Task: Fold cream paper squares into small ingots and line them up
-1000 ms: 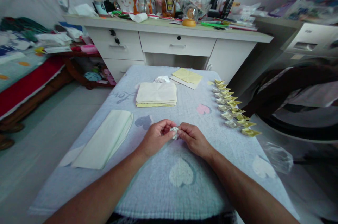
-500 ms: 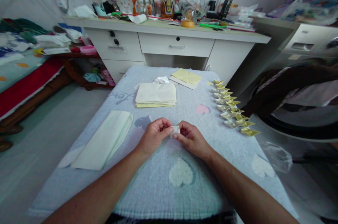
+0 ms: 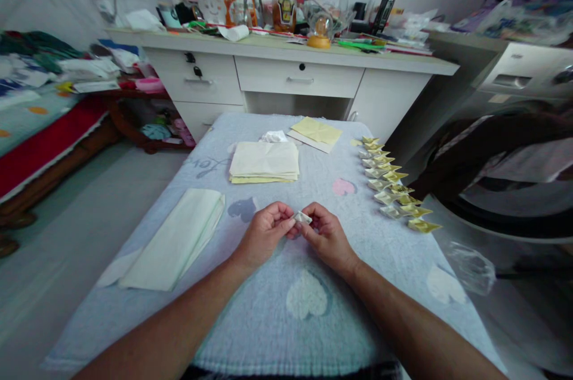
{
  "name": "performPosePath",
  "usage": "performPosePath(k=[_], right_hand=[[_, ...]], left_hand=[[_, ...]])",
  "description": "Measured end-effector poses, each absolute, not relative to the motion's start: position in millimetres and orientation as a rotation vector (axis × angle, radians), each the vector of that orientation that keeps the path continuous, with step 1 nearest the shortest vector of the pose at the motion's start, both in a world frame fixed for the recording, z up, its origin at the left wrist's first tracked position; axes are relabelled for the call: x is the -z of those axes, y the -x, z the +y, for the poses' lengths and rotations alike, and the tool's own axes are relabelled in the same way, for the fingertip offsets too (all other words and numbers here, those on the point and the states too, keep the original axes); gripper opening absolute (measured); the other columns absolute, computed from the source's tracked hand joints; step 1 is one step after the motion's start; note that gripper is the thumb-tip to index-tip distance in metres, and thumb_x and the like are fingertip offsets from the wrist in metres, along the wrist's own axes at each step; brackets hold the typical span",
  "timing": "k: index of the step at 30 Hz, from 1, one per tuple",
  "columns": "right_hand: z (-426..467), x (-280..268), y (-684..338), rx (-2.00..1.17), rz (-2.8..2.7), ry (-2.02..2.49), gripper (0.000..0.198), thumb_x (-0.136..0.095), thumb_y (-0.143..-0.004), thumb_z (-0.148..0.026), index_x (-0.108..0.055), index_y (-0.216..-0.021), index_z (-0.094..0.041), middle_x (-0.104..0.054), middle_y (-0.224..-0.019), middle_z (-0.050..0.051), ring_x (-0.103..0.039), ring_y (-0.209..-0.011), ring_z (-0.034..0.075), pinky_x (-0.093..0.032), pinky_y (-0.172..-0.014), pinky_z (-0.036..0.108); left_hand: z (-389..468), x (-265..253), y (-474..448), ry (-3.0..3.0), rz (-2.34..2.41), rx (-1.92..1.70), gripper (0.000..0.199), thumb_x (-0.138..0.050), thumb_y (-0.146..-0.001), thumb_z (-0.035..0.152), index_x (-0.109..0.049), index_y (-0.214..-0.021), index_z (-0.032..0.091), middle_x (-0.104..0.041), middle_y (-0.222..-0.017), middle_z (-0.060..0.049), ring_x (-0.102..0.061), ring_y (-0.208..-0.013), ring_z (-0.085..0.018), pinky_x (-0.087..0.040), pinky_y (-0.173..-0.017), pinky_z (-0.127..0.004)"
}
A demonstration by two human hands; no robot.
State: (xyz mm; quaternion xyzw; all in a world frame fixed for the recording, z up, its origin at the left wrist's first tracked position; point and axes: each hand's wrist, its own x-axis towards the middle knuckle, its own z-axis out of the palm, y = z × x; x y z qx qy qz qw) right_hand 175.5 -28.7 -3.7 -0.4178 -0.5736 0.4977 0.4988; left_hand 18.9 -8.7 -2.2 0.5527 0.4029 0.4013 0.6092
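Observation:
A small folded piece of white paper [image 3: 302, 218] is pinched between my two hands, above the middle of the cloth-covered table. My left hand [image 3: 267, 228] grips its left corner between thumb and fingers. On the other side, my right hand [image 3: 328, 233] is closed on its right edge. The paper looks diamond-shaped from here; its inner folds are too small to make out. Several folded paper boats [image 3: 388, 179], yellow and whitish, stand in rows along the table's right side.
Beyond my hands lies a stack of paper sheets [image 3: 264, 160], with a crumpled white tissue [image 3: 273, 136] and yellow paper [image 3: 316, 130] behind it. A long folded pale sheet [image 3: 174, 240] rests at left. A cluttered white desk [image 3: 299, 58] borders the far side.
The piece of paper has turned from a squarish face to a diamond shape, tilting between my fingers. It has shifted slightly right; both hands still pinch it.

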Motion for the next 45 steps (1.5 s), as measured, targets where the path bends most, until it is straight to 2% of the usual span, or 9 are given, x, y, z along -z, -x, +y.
performPosePath(k=[3, 6, 10, 12, 18, 22, 29, 40, 45], right_hand=[[-28.2, 4.2, -179.3, -0.933, -1.562, 1.113, 0.007, -0.059, -0.082, -0.020, -0.054, -0.076, -0.020, -0.052, -0.069, -0.002, -0.049, -0.062, 0.012, -0.038, -0.058, 0.023], [-26.8, 6.1, -184.0, -0.572, -1.825, 1.187, 0.013, -0.055, -0.076, -0.007, -0.056, -0.077, -0.020, -0.051, -0.073, -0.001, -0.048, -0.067, 0.013, -0.037, -0.062, 0.025], [-25.7, 9.8, -185.4, -0.274, -2.106, 1.274, 0.019, -0.052, -0.074, -0.003, -0.059, -0.083, -0.019, -0.054, -0.080, 0.003, -0.050, -0.077, 0.017, -0.038, -0.071, 0.028], [-25.6, 10.7, -185.0, -0.209, -2.213, 1.328, 0.019, -0.052, -0.075, -0.004, -0.060, -0.084, -0.019, -0.056, -0.082, 0.004, -0.050, -0.081, 0.019, -0.038, -0.074, 0.030], [-25.1, 10.8, -190.0, -0.373, -2.303, 1.322, 0.027, -0.054, -0.072, -0.003, -0.058, -0.094, -0.018, -0.059, -0.088, 0.004, -0.052, -0.087, 0.019, -0.038, -0.080, 0.030], [-25.9, 9.5, -197.9, -0.480, -2.250, 1.300, 0.021, -0.057, -0.072, -0.004, -0.058, -0.088, -0.018, -0.058, -0.087, 0.003, -0.052, -0.086, 0.018, -0.038, -0.079, 0.030], [-25.4, 8.5, -202.5, -0.440, -2.343, 1.227, 0.019, -0.060, -0.076, -0.004, -0.063, -0.087, -0.019, -0.059, -0.087, 0.003, -0.050, -0.087, 0.018, -0.033, -0.077, 0.030], [-29.3, 7.6, -199.4, -0.360, -2.424, 1.205, 0.012, -0.062, -0.081, -0.010, -0.066, -0.086, -0.019, -0.059, -0.084, 0.003, -0.048, -0.084, 0.018, -0.032, -0.075, 0.031], [-29.0, 6.3, -198.6, -0.371, -2.420, 1.203, 0.014, -0.058, -0.085, -0.010, -0.067, -0.082, -0.020, -0.060, -0.081, 0.003, -0.049, -0.082, 0.017, -0.033, -0.075, 0.030]], left_hand=[[-10.1, 4.4, -18.9, -1.433, 0.997, -0.927, 0.013, -0.060, -0.083, 0.024, -0.056, -0.094, 0.018, -0.066, -0.082, -0.002, -0.063, -0.068, -0.013, -0.048, -0.060, -0.023], [-11.0, 4.2, -17.6, -1.717, 1.054, -1.043, 0.027, -0.062, -0.079, 0.015, -0.057, -0.105, 0.021, -0.062, -0.109, -0.004, -0.062, -0.076, -0.011, -0.048, -0.065, -0.022], [-9.5, 4.3, -14.5, -2.053, 1.032, -1.048, 0.009, -0.059, -0.082, 0.011, -0.060, -0.086, 0.019, -0.063, -0.091, -0.002, -0.060, -0.082, -0.013, -0.048, -0.075, -0.025], [-8.5, 6.4, -12.6, -2.154, 1.027, -0.998, 0.009, -0.057, -0.084, 0.010, -0.060, -0.080, 0.019, -0.062, -0.082, -0.001, -0.059, -0.081, -0.014, -0.046, -0.075, -0.025], [-9.7, 13.4, -5.4, -2.437, 0.971, -0.800, 0.014, -0.053, -0.086, 0.009, -0.060, -0.078, 0.018, -0.061, -0.082, -0.001, -0.057, -0.079, -0.014, -0.044, -0.072, -0.025], [-10.9, 11.3, -1.0, -2.587, 0.998, -0.750, 0.012, -0.055, -0.085, 0.011, -0.061, -0.078, 0.018, -0.062, -0.084, -0.003, -0.054, -0.084, -0.017, -0.043, -0.074, -0.029], [-10.1, 8.8, 1.7, -2.699, 0.962, -0.633, 0.005, -0.060, -0.086, 0.019, -0.065, -0.085, 0.018, -0.062, -0.082, -0.003, -0.052, -0.083, -0.018, -0.043, -0.073, -0.031], [-11.4, 10.1, 0.9, -2.916, 0.840, -0.672, 0.026, -0.050, -0.094, 0.022, -0.063, -0.072, 0.016, -0.059, -0.071, -0.003, -0.050, -0.071, -0.016, -0.039, -0.064, -0.029], [-10.7, 11.5, 1.4, -2.697, 0.939, -0.672, 0.017, -0.054, -0.091, 0.020, -0.064, -0.077, 0.018, -0.060, -0.078, -0.003, -0.053, -0.079, -0.016, -0.042, -0.069, -0.029]])
